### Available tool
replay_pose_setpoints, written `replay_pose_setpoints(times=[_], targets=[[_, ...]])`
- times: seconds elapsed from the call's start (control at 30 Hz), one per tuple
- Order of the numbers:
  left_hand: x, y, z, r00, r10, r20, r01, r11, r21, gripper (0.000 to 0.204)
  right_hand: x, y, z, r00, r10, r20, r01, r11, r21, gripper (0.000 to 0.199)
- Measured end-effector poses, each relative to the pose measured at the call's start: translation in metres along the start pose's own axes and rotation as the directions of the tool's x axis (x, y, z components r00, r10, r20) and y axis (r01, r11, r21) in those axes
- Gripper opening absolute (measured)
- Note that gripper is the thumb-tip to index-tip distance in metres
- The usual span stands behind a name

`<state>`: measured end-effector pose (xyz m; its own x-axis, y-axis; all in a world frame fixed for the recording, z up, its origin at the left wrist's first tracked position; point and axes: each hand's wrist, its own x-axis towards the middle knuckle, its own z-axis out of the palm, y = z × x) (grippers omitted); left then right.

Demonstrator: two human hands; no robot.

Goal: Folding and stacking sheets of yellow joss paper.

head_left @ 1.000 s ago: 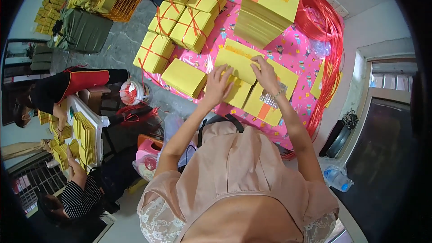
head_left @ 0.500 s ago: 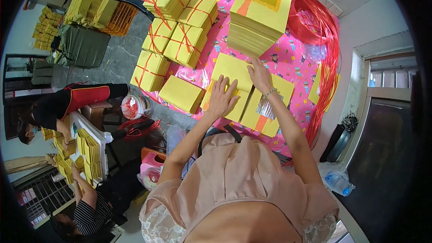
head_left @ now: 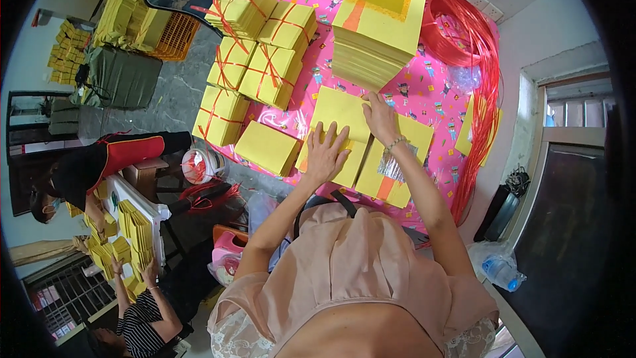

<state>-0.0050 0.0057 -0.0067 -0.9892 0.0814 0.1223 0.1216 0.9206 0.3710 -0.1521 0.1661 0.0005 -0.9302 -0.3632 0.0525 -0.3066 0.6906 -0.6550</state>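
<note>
A yellow paper sheet lies partly folded on the pink patterned tablecloth in front of me. My left hand rests on its lower half, palm down and fingers spread. At the sheet's upper right edge is my right hand, its fingers bent and drawn together on the paper; a beaded bracelet circles that wrist. Under my right forearm lies another yellow sheet with a silver foil patch and an orange strip. Left of my left hand sits an untied yellow paper bundle.
A tall yellow paper stack stands beyond my hands. Several bundles tied with red string are piled at the left. Long red strings hang along the right edge. Two people work at a white table on the left.
The fingers of my right hand have curled in at the sheet's edge. My left hand stays on the paper. At the white table, one person's hands have moved apart among the yellow papers.
</note>
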Motion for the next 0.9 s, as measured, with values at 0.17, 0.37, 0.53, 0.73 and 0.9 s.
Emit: replay_pose_setpoints(times=[0.17, 0.37, 0.53, 0.73, 0.9], targets=[[0.0, -0.001, 0.003, 1.0, 0.006, -0.008, -0.006, 1.0, 0.006, 0.06, 0.0, 0.001, 0.003, 1.0, 0.001, -0.017, 0.0, 1.0, 0.009, 0.022], [-0.001, -0.002, 0.003, 1.0, 0.009, -0.001, -0.009, 1.0, 0.001, 0.058, -0.001, -0.003, 0.002, 0.999, 0.038, -0.008, -0.038, 0.999, 0.019, 0.021], [0.001, -0.001, 0.003, 1.0, 0.012, 0.008, -0.012, 0.999, -0.037, 0.058, -0.002, 0.002, 0.002, 1.0, 0.015, -0.024, -0.013, 0.997, 0.073, 0.026], [0.0, -0.003, 0.006, 1.0, 0.024, -0.003, -0.024, 1.0, -0.018, 0.057, -0.031, -0.02, -0.005, 0.983, 0.145, -0.113, -0.126, 0.979, 0.158, 0.056], [0.0, -0.004, 0.007, 0.999, 0.029, -0.015, -0.029, 1.0, -0.004, 0.054, -0.062, -0.038, 0.0, 0.976, 0.161, -0.144, -0.13, 0.97, 0.203, 0.076]])
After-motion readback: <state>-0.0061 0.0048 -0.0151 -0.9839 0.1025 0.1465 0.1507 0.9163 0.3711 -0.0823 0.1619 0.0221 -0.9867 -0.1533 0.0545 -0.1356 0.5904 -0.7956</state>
